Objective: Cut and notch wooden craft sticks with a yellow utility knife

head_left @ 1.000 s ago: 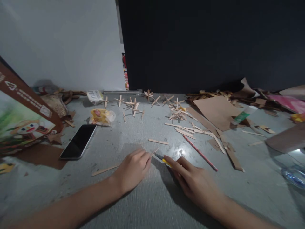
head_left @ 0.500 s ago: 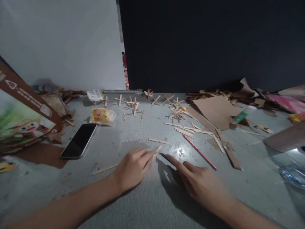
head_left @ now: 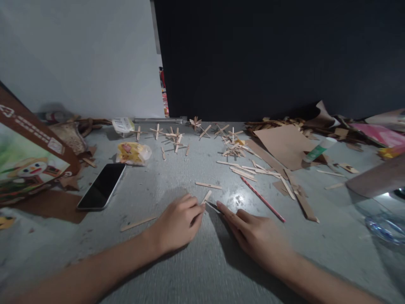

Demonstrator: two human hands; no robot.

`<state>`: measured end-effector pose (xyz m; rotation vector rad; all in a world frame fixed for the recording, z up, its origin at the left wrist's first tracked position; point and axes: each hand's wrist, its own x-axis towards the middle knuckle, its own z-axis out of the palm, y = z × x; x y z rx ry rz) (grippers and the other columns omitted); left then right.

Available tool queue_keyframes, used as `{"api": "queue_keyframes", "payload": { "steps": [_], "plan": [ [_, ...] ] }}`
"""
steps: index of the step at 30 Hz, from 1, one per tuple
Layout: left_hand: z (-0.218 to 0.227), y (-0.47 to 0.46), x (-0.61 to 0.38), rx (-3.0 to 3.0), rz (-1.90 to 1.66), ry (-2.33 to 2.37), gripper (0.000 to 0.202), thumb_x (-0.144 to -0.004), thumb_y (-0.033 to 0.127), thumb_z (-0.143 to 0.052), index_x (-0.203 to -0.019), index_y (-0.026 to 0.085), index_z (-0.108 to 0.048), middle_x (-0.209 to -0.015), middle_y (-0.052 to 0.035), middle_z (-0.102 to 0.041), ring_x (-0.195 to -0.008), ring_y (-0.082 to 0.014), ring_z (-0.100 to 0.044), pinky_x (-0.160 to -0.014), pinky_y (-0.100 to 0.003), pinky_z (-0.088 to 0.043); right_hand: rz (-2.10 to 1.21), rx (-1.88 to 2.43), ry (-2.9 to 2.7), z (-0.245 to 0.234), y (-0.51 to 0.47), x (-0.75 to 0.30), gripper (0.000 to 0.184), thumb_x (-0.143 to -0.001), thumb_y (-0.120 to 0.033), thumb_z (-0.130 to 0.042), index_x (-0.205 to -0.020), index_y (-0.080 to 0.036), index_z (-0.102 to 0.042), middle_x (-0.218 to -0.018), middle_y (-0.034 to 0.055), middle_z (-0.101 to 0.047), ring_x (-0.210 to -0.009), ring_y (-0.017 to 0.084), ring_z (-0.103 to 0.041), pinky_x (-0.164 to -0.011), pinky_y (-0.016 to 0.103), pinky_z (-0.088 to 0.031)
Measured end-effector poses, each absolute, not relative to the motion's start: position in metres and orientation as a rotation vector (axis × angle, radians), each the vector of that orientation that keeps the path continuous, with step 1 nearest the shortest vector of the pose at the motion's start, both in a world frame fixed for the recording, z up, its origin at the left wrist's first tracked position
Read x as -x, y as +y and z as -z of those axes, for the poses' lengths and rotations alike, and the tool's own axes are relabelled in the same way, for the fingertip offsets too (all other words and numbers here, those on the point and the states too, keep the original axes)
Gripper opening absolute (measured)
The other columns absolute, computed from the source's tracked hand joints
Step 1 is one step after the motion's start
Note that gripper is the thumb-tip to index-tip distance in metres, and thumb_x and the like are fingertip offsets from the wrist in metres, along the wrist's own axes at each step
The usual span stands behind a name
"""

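Observation:
My left hand (head_left: 182, 219) is closed, its thumb and forefinger pinching a short wooden craft stick (head_left: 207, 196) whose far end sticks out past the fingertips. My right hand (head_left: 253, 232) is wrapped round a slim knife (head_left: 212, 207), forefinger stretched along its back. The knife's narrow blade catches the light, and its tip meets the stick close to my left fingertips; the handle is hidden in the palm. Just beyond the hands lies a loose craft stick (head_left: 209, 185). Another stick (head_left: 138, 223) rests beside my left forearm.
Several crossed-stick pieces (head_left: 177, 141) stand at the back. Loose sticks (head_left: 243, 171), a red striped pencil (head_left: 262, 199), cardboard (head_left: 281, 145) and a glue stick (head_left: 320, 150) lie to the right. Leftward are a phone (head_left: 101, 187), a yellow wrapper (head_left: 133, 153) and a printed box (head_left: 31, 152).
The knife has turned, so its blade now shows bright instead of dark, and its tip has come up against the stick. My left hand has shifted slightly. The whole view has moved a little.

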<state>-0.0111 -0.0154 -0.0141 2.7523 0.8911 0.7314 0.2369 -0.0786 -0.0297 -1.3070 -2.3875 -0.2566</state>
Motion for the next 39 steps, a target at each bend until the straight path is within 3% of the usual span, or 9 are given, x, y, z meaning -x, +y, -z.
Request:
{"api": "queue_keyframes", "payload": {
  "steps": [10,15,30,39],
  "plan": [
    [0.0137,-0.0131,0.0112,-2.675,-0.719,0.901,0.027,-0.104,0.014,-0.052,-0.092,0.015,-0.076,-0.082,-0.0058,-0.066,-0.081,-0.0203,-0.063,-0.075,-0.032,-0.053,0.206,1.338,-2.379,0.0321,-0.077,-0.2353,0.048,-0.11,-0.02,-0.038,-0.154,-0.017,-0.057,-0.071,0.0019,-0.067,-0.047,0.011,-0.058,-0.049,0.025,-0.029],
    [0.013,-0.0117,0.0106,-2.68,-0.728,0.877,0.027,-0.104,0.014,-0.051,-0.096,0.014,-0.076,-0.082,-0.0058,-0.067,-0.082,-0.0207,-0.064,-0.08,-0.035,-0.055,0.203,1.336,-2.388,0.0323,-0.0763,-0.2354,0.049,-0.11,-0.02,-0.038,-0.155,-0.017,-0.056,-0.072,0.0022,-0.067,-0.047,0.012,-0.058,-0.048,0.026,-0.03],
    [0.0128,-0.0124,0.0109,-2.665,-0.737,0.869,0.025,-0.103,0.013,-0.052,-0.098,0.015,-0.077,-0.085,-0.0065,-0.069,-0.084,-0.0212,-0.065,-0.079,-0.035,-0.057,0.215,1.328,-2.437,0.0332,-0.0746,-0.2368,0.05,-0.108,-0.018,-0.039,-0.156,-0.017,-0.055,-0.073,0.0022,-0.067,-0.047,0.013,-0.057,-0.049,0.028,-0.028],
    [0.0124,-0.0119,0.0117,-2.652,-0.736,0.879,0.026,-0.103,0.013,-0.052,-0.097,0.016,-0.078,-0.085,-0.0069,-0.068,-0.086,-0.0222,-0.066,-0.078,-0.035,-0.057,0.268,1.348,-2.528,0.0314,-0.073,-0.2397,0.064,-0.098,-0.01,-0.047,-0.162,-0.019,-0.04,-0.079,0.0027,-0.071,-0.047,0.013,-0.056,-0.049,0.029,-0.024]
  ]
}}
